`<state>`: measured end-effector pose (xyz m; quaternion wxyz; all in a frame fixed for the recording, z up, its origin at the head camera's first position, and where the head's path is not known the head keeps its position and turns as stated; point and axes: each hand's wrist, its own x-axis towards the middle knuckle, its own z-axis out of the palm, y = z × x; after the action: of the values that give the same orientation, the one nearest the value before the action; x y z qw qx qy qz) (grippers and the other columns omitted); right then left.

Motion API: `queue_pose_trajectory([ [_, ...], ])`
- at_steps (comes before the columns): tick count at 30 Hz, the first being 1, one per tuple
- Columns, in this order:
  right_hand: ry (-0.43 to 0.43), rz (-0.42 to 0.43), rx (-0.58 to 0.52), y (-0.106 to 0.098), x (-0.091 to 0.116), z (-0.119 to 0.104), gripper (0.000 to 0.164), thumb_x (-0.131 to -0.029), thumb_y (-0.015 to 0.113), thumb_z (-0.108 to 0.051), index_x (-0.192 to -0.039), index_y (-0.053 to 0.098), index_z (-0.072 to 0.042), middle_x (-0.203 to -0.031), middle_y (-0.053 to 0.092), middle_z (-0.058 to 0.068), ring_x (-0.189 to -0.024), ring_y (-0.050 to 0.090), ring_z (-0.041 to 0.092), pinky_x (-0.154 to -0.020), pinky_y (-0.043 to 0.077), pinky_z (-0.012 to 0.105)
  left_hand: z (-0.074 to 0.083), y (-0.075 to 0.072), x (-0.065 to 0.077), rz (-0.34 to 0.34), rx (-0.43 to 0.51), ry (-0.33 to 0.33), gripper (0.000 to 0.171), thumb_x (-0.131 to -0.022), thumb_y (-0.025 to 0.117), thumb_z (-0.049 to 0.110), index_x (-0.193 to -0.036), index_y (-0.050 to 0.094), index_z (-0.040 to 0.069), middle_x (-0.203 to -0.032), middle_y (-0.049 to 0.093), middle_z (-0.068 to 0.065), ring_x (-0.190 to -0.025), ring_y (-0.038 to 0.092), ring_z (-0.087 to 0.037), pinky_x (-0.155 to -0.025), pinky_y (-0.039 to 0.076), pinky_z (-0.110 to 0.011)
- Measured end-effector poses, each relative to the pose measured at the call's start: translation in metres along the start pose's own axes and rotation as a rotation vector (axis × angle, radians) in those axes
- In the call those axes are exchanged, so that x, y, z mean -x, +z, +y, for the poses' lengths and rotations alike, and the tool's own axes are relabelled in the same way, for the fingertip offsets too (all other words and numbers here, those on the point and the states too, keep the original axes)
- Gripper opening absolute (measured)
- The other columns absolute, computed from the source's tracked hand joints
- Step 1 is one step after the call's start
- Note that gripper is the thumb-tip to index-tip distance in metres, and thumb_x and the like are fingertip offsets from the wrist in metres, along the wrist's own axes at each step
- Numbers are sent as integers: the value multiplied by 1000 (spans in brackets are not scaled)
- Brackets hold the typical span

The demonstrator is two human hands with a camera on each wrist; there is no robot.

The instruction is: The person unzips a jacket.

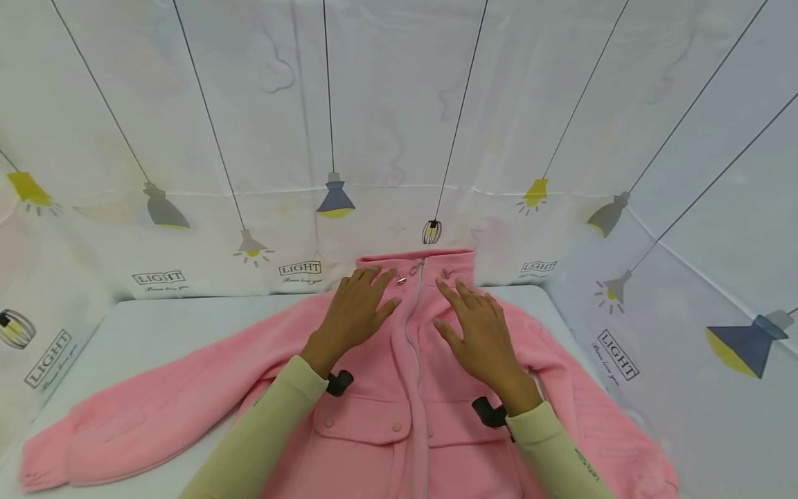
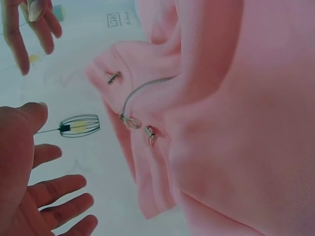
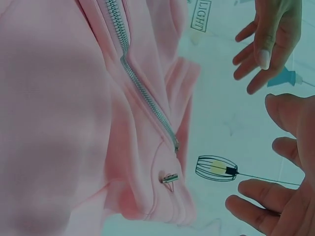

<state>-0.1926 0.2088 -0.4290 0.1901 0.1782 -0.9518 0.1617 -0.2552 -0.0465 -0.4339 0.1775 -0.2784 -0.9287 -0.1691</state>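
A pink zip-up jacket (image 1: 368,371) lies spread front side up, its collar (image 1: 451,262) at the far side. The metal zipper (image 3: 142,91) runs down its front and is closed at the collar. Small cord toggles (image 2: 150,133) sit either side of the zipper pull (image 2: 130,121). My left hand (image 1: 355,308) is over the left chest near the collar, fingers spread and holding nothing. Opposite it, my right hand (image 1: 476,329) is over the right chest, fingers apart and likewise without anything in them. Both wrist views show the hands apart from the fabric.
The jacket covers much of a white table (image 1: 181,315), with one sleeve (image 1: 156,405) stretched toward the near left and the other (image 1: 598,416) toward the near right. A white cloth backdrop (image 1: 386,111) printed with lamps stands behind and at both sides.
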Motion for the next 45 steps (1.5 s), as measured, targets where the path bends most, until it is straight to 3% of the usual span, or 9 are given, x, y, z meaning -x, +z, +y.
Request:
queue_pose_trajectory([
  [11,-9,20,-18,4,-4,-4,71,-102,71,-36,-166,40,-28,-162,49,21,-146,50,45,-122,30,68,-5,4,-3,-9,7,-10,53,-107,65,37,-153,55,14,-151,60,-19,-140,55,-39,-104,50,-60],
  [23,-10,15,-54,17,-16,0,67,-103,71,-35,-164,44,-27,-169,42,9,-145,52,43,-121,32,66,-11,9,-13,-15,43,-33,54,-107,65,36,-156,54,17,-151,62,-16,-141,56,-36,-104,51,-58],
  [32,23,37,-67,33,-27,7,64,-100,75,-32,-159,51,-25,-151,63,14,-132,63,43,-112,43,67,-16,20,-20,9,67,-22,51,-106,67,33,-153,58,18,-147,66,-10,-136,59,-35,-103,53,-55],
  [40,37,53,-93,47,-38,15,61,-99,77,-26,-156,55,-24,-142,70,12,-122,67,41,-104,48,66,-22,30,-35,1,138,-30,47,-104,69,26,-149,62,14,-145,67,-10,-133,61,-37,-105,53,-57],
  [45,46,46,-105,52,-47,19,57,-101,74,-27,-155,57,-25,-148,65,19,-127,65,43,-104,47,67,-27,39,-50,-57,150,-62,47,-105,68,25,-150,60,14,-148,64,-12,-139,59,-35,-114,50,-53],
])
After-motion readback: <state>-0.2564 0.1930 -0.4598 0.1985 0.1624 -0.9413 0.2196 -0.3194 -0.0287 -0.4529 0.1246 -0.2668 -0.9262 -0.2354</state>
